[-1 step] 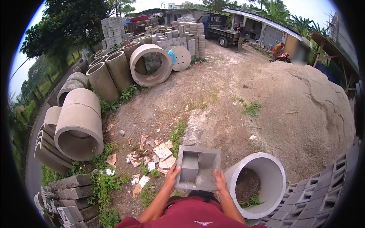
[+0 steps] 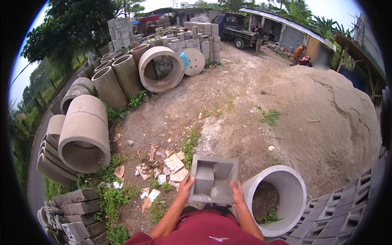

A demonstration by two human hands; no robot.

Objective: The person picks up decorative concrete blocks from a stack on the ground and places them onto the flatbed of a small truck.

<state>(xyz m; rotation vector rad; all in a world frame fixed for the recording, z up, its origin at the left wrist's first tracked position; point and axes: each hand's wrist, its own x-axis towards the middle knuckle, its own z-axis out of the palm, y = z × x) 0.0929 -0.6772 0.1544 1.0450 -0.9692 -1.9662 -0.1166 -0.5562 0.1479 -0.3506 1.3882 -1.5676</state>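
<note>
Between my two hands is a grey square concrete ventilation block (image 2: 204, 176), hollow, with a thick rim and a slanted inner piece at its left. My left hand (image 2: 186, 187) grips its left side, and my right hand (image 2: 237, 192) presses against its right side. Both sets of fingers partly hide behind the block, which is held in front of my body above the ground. Just right of my right hand stands a pale concrete ring (image 2: 297, 196), open at the top, with soil and a green weed inside.
Broken tile pieces (image 2: 174, 163) and weeds litter the ground at left. Large concrete pipes (image 2: 83, 118) line the left side. Stacked ventilation blocks (image 2: 326, 222) stand at lower right, beside a big sand heap (image 2: 322, 122). Farther off are a truck (image 2: 234, 32) and two people.
The block has risen slightly and tilted a little in my hands. My grip on both sides is the same.
</note>
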